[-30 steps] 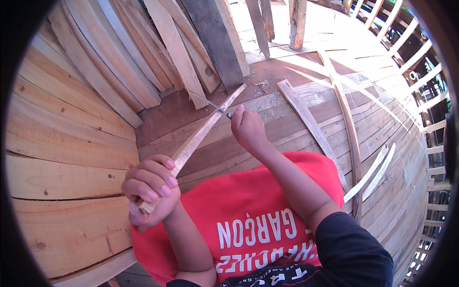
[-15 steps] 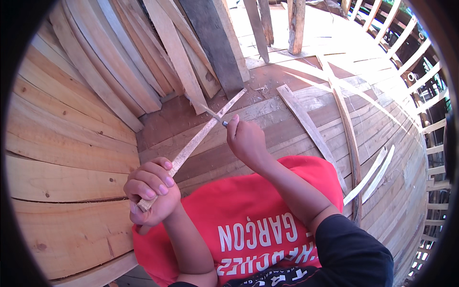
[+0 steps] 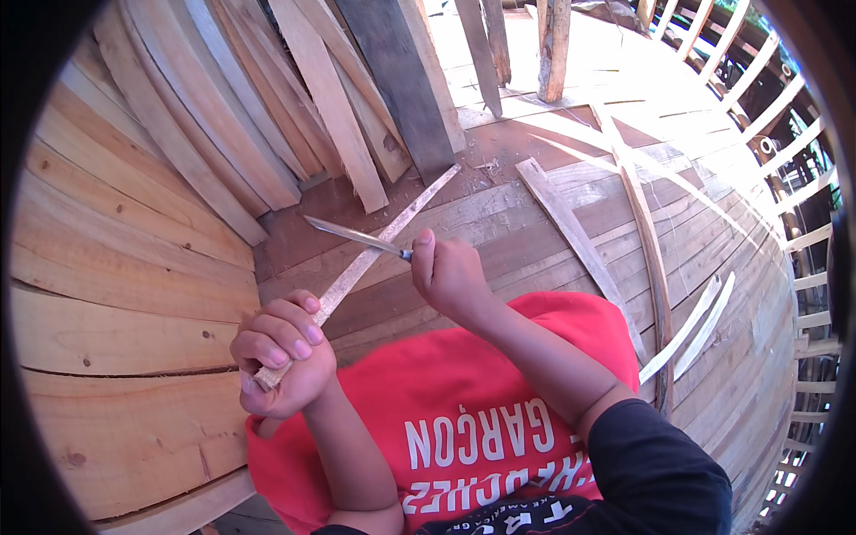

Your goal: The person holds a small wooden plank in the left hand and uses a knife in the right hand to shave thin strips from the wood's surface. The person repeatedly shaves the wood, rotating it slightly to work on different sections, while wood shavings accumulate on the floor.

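My left hand (image 3: 283, 357) is wrapped round the near end of a slim wooden strip (image 3: 385, 234), whose far end slants up and to the right. Closed round the dark handle of a knife (image 3: 349, 233) is my right hand (image 3: 450, 275), its thumb on top. The narrow metal blade lies across the strip about midway along and points to the left. Most of the handle is hidden in my fist. A red cloth (image 3: 473, 383) with white lettering covers my lap beneath both arms.
Plank walling (image 3: 134, 348) rises close on my left. Several boards (image 3: 201, 107) and a dark post (image 3: 401, 89) lean at the back. Loose strips (image 3: 580, 236) and two pale curved pieces (image 3: 704, 325) lie on the plank floor (image 3: 731, 392) at right. A slatted railing (image 3: 807, 236) lines the far right.
My right hand and the knife have moved a little nearer to me along the strip, and the blade now lies flatter across it. My left hand has hardly moved.
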Demonstrator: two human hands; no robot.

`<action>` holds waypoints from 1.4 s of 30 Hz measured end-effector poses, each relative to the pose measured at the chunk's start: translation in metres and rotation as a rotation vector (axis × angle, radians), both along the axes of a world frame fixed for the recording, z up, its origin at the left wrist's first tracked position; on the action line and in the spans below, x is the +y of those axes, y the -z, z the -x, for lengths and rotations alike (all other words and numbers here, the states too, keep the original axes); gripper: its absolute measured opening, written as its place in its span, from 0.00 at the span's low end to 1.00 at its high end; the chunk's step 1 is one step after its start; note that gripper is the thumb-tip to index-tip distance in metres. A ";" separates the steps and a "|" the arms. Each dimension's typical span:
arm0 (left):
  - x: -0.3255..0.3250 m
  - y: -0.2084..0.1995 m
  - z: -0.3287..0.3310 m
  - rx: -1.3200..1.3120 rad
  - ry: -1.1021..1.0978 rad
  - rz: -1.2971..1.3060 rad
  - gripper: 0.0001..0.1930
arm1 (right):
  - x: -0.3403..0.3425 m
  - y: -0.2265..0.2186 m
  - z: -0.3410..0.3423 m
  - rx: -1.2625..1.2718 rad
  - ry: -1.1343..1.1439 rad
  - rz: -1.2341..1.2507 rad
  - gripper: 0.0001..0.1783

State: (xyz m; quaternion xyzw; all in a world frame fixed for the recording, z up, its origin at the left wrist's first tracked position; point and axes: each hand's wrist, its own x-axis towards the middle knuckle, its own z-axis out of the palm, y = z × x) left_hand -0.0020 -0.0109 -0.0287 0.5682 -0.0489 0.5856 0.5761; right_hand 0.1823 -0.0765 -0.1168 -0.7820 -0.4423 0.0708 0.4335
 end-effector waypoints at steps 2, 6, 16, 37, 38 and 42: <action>-0.004 -0.003 -0.005 0.025 0.033 -0.017 0.15 | 0.014 0.035 -0.033 0.043 0.172 0.005 0.30; 0.002 0.002 0.000 0.014 0.039 -0.028 0.15 | 0.012 0.012 -0.018 0.112 0.166 0.137 0.32; -0.004 -0.001 -0.007 0.025 0.002 -0.005 0.15 | 0.016 0.030 -0.034 0.021 0.141 0.095 0.32; -0.003 0.003 -0.014 -0.067 0.060 -0.024 0.20 | 0.018 0.051 -0.054 -0.047 0.124 -0.046 0.30; 0.000 0.005 -0.010 -0.076 0.049 -0.014 0.20 | 0.019 0.038 -0.043 -0.020 0.117 0.007 0.30; 0.005 0.011 -0.002 -0.096 0.010 0.006 0.20 | 0.004 -0.007 0.002 -0.013 -0.027 0.028 0.30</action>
